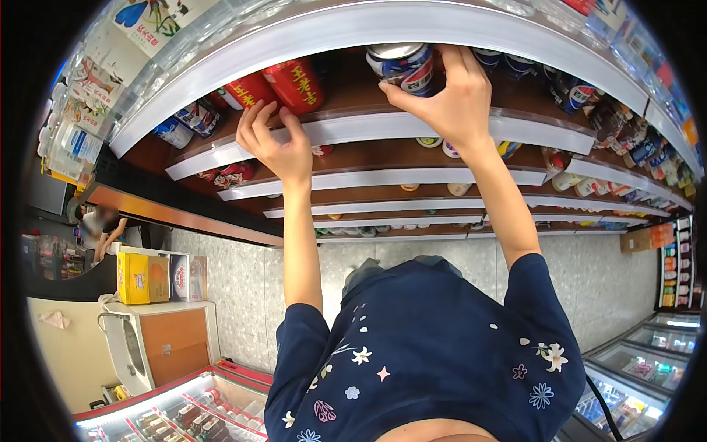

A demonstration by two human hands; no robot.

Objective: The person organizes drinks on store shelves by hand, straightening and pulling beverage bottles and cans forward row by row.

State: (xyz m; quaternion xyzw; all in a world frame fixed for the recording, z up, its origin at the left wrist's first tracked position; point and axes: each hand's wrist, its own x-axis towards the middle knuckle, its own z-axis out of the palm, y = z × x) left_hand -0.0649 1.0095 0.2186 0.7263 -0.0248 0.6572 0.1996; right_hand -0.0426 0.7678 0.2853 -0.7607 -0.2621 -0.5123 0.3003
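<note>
The right hand (449, 99) has its grip around a blue can (403, 68) with a silver top, the thumb against the can's near lower side and the fingers reaching along its other side, so that the can sits between them. This can is on the upper shelf (345, 96), just behind the pale front strip (368, 127) and below the wide white edge (353, 22) of the level above. The left hand (276, 140) has its grip spread and loosely curled, holding nothing, with the fingertips in front of the red cans (294, 85) that bear yellow characters; whether they touch the cans I cannot tell. Farther left on the same shelf are more cans (197, 118), dark and blue ones, and to the right of the right hand are dark blue cans (574, 92) and packaged goods (637, 140). Lower shelves (353, 177) carry further items, mostly hidden by their front strips. Below lies a speckled floor (243, 283), with a yellow box (133, 278) beside other cartons at the left, a lit display case (184, 412) nearer, and another person (110, 228) in the background.
</note>
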